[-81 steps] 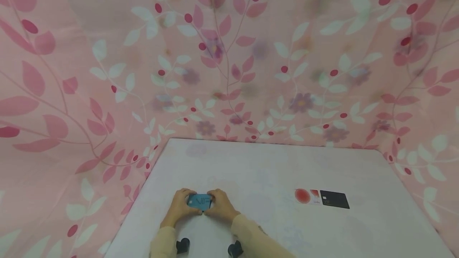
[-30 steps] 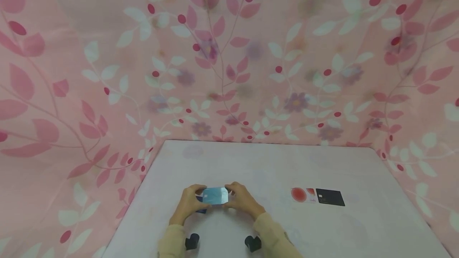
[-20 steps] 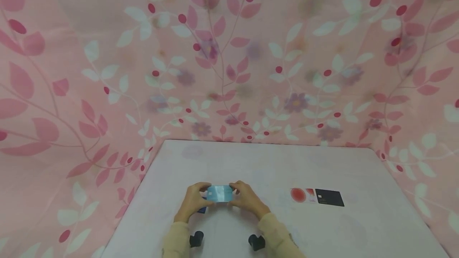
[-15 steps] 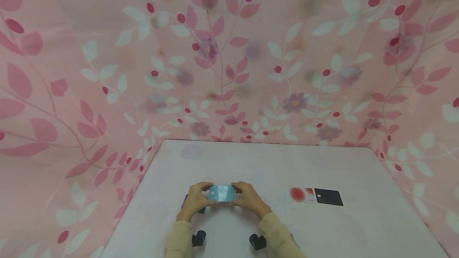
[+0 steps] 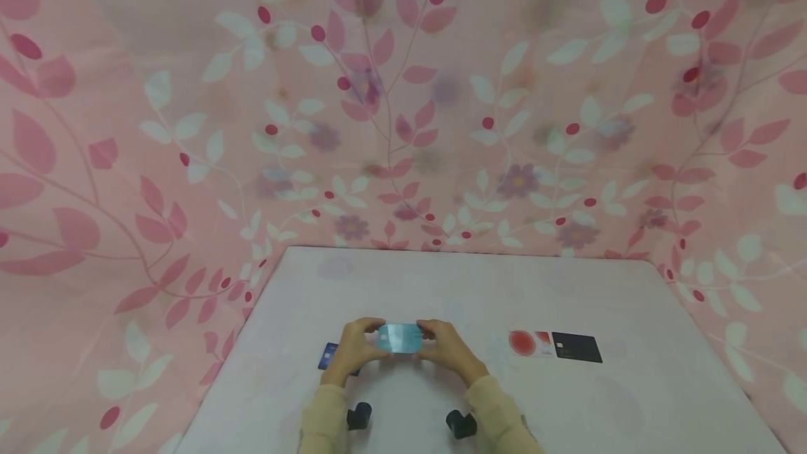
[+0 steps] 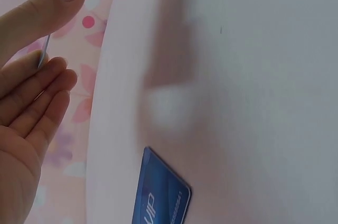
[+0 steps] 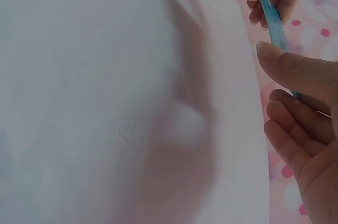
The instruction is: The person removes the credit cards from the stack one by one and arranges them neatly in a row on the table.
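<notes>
A light blue plastic card is held raised above the table, its face tilted and catching the light. My left hand pinches its left end between thumb and index finger. At the opposite end, my right hand pinches it the same way. Both wrist views show the card nearly edge-on, a thin blue strip in the right one. Beneath the left hand lies a dark blue VIP card flat on the table, partly hidden by that hand in the head view.
Farther right on the white table lie a white card with a red circle and, beside it, a black card. Pink floral cloth stands behind and around the table. Black wrist cameras sit below the sleeves.
Both hands have lifted the light blue card off the spot at left and carried it rightward, tilting it. The dark blue card that was underneath has come into view.
</notes>
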Demonstrator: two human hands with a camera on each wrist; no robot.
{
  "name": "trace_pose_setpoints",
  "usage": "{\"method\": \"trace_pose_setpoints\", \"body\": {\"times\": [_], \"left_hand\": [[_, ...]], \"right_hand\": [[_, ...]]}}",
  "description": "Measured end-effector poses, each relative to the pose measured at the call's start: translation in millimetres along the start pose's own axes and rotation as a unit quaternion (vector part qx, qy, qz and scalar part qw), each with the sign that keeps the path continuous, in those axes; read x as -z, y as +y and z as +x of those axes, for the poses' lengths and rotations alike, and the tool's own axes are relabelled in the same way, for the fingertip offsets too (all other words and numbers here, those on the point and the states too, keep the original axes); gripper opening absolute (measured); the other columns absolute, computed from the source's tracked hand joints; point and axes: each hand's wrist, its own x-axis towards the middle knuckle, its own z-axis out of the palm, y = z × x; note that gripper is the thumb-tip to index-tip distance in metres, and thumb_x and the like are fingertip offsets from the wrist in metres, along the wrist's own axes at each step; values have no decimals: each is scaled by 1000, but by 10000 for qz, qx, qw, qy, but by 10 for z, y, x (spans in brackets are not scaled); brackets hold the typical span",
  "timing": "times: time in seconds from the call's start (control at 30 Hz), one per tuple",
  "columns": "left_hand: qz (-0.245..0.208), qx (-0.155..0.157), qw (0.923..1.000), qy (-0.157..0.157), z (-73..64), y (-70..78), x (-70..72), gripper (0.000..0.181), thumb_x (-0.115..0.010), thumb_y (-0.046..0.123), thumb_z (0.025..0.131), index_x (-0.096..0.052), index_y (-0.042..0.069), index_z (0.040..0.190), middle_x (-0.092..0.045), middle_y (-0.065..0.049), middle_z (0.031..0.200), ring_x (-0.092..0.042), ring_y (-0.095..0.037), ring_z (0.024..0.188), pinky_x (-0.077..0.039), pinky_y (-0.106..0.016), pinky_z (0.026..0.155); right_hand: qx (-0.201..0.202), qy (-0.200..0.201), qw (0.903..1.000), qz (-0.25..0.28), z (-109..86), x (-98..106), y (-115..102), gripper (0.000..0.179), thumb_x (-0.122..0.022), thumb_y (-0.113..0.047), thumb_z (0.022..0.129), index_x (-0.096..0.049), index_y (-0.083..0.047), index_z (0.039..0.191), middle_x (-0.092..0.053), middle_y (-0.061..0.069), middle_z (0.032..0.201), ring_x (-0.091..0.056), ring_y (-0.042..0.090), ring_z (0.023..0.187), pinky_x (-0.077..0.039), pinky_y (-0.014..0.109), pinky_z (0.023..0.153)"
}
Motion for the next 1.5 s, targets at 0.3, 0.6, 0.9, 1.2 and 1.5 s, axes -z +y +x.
{"method": "trace_pose_setpoints", "body": {"times": [0.3, 0.6, 0.9, 1.2, 1.5], "left_hand": [[-63, -152, 9998, 100, 75, 22, -127, 54, -87, 7, 56, -65, -7, 103, -68, -19, 100, -64, -33, 91, -53, -46, 80], [-317, -283, 9990, 108, 159, 47, -277, 56, -87, 5, 56, -63, -10, 104, -67, -23, 100, -64, -37, 91, -53, -47, 80], [-296, -407, 9987, 30, 242, 90, -409, 57, -88, 8, 55, -63, -10, 104, -67, -23, 101, -65, -35, 90, -54, -41, 79], [-215, -360, 9991, -76, 312, 119, -511, 57, -88, 11, 56, -64, -8, 104, -67, -21, 101, -65, -33, 90, -54, -42, 79], [-262, -373, 9989, -126, 385, 176, -662, 56, -88, 9, 56, -64, -8, 103, -67, -20, 100, -65, -32, 89, -54, -39, 78]], "right_hand": [[-111, 198, 9991, -356, -36, 73, 52, 60, -80, -8, 72, -53, 12, 121, -60, 22, 111, -60, 32, 95, -52, 43, 82], [-43, 412, 9973, -609, -74, 152, 148, 58, -81, -6, 68, -56, 12, 117, -61, 23, 109, -62, 33, 92, -53, 42, 80], [-292, 642, 9958, -585, -137, 229, 206, 58, -83, -4, 65, -58, 11, 116, -57, 20, 104, -60, 35, 93, -53, 43, 80], [-597, 633, 9919, -928, -199, 306, 258, 59, -83, -12, 68, -59, 5, 119, -57, 16, 109, -55, 28, 95, -51, 43, 81], [-352, 1037, 9861, -1247, -273, 371, 363, 58, -86, -9, 62, -63, 7, 112, -61, 16, 103, -55, 30, 93, -50, 46, 81]]}}
